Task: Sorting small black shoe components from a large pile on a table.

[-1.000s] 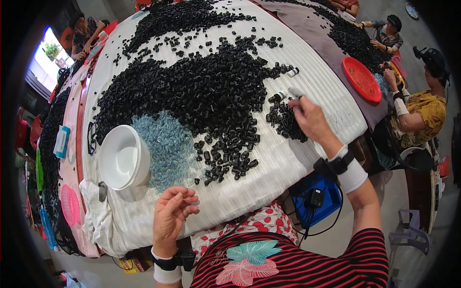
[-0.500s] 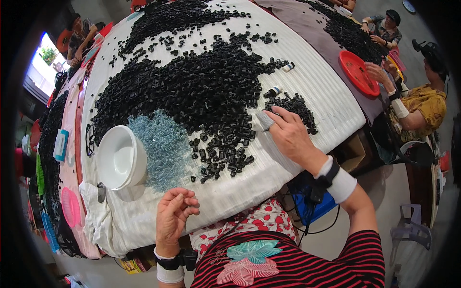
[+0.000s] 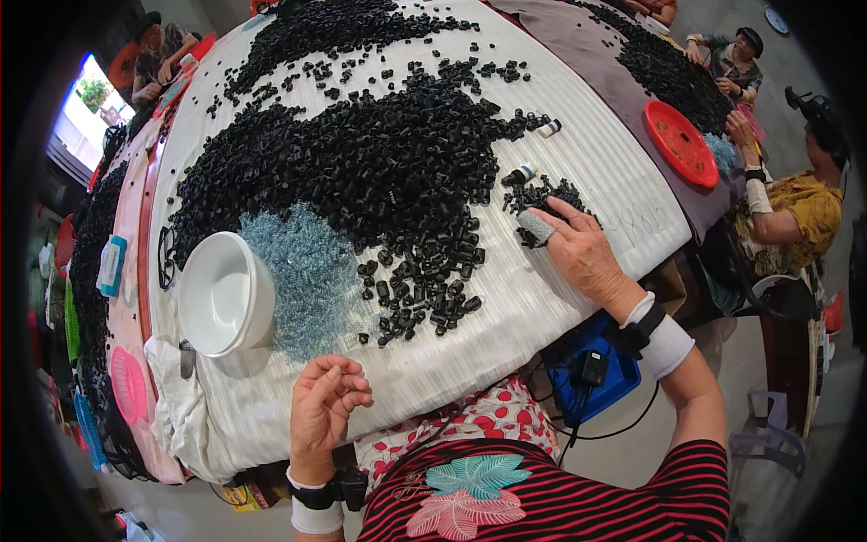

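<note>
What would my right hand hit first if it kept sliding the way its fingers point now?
Probably the small cluster of black pieces right at the fingertips of the right hand; the taped finger already seems to touch it. Beyond lies the big black pile. Depth is hard to judge.

My right hand (image 3: 587, 257) covers some black parts (image 3: 542, 194) under its fingers. My curled left hand (image 3: 327, 406) hides whatever its fingertips pinch. The black pile (image 3: 361, 163) runs off the top edge; single pieces are too small to tell.
</note>
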`<state>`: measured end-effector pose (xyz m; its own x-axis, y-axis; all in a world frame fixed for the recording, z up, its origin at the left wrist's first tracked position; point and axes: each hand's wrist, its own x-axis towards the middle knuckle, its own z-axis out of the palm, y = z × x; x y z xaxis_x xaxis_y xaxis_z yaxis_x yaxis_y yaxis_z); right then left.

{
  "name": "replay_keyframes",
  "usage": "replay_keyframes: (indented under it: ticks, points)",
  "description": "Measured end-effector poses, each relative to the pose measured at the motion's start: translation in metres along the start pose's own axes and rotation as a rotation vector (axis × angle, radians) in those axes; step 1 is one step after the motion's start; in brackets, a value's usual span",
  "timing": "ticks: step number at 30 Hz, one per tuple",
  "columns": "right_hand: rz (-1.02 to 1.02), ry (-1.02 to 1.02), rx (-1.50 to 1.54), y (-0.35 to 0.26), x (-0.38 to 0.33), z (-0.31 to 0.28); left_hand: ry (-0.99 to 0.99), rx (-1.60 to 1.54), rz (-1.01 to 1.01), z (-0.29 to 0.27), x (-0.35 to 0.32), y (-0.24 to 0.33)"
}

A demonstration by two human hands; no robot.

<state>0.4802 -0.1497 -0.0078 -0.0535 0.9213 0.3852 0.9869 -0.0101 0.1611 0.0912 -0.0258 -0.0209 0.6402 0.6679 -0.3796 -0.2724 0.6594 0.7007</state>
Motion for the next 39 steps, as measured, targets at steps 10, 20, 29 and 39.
replay_keyframes:
  ticks: [10,20,29,39]
  points:
    - [0.536,-0.04,1.031,-0.042,0.031,-0.037,0.03,-0.015,0.001,0.001,0.0,-0.003]
    - [0.613,0.105,1.85,-0.091,0.075,-0.053,0.01,0.038,0.055,0.004,-0.007,0.002]
    - [0.752,0.209,1.966,-0.121,0.064,-0.048,0.03,0.012,0.1,0.002,-0.017,0.002]
    - [0.666,-0.205,1.535,-0.151,0.052,-0.022,0.012,0.04,0.035,0.0,-0.01,0.012]
